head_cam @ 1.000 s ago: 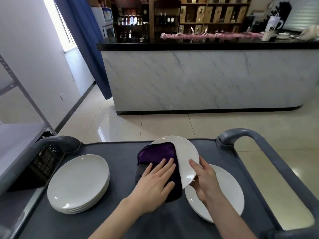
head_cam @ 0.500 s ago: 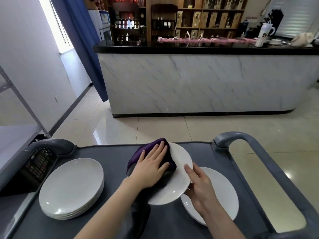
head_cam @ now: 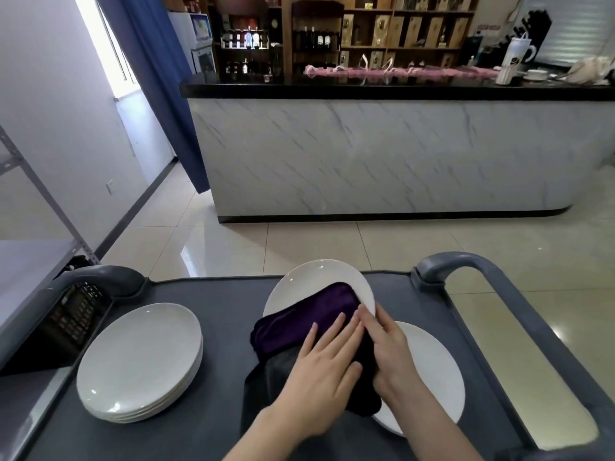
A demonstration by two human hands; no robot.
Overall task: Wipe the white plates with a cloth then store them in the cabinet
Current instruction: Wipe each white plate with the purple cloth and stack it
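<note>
Cloth (head_cam: 299,324) on plate (head_cam: 309,281), under left fingers (head_cam: 334,331)

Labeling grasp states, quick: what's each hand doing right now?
Left hand: open, pressing the cloth on the plate.
Right hand: grips the plate's edge.

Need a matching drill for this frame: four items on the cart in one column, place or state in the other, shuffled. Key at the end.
Things
1. plate stack
2. raised plate
3. purple cloth
4. single flat plate

Place or state
A. pressed under the flat left hand
B. on the left side of the cart, untouched
C. tilted, right hand grips its rim
D. lying flat, partly beneath the right hand

Pairs: 1-B; 2-C; 3-A; 4-D
</note>
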